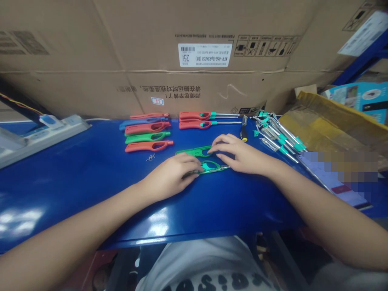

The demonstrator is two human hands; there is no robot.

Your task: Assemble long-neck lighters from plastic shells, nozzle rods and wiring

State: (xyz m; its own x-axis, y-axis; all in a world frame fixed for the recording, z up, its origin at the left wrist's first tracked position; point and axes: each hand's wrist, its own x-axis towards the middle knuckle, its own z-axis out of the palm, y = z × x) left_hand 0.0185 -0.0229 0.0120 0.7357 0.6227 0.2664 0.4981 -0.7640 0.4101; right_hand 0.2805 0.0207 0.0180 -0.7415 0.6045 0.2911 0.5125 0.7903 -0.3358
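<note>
Both my hands lie palm down at the middle of the blue table. My left hand [171, 174] covers the end of a green utility lighter [214, 167] with a teal trigger and a metal nozzle pointing right. My right hand [239, 153] rests just beyond it, its fingers spread, with the fingertips touching a second green lighter body [194, 152]. Farther back lie rows of red, blue and green lighter bodies [148, 135] and red lighters with metal nozzles [194, 116]. A heap of metal nozzles with teal parts [279, 135] lies to the right.
A screwdriver [244, 129] with a black and yellow handle and a few small wire pieces [150, 158] lie on the table. A large cardboard box [151, 52] stands behind it. A power strip [51, 131] sits at the left, and packaging [327, 125] at the right.
</note>
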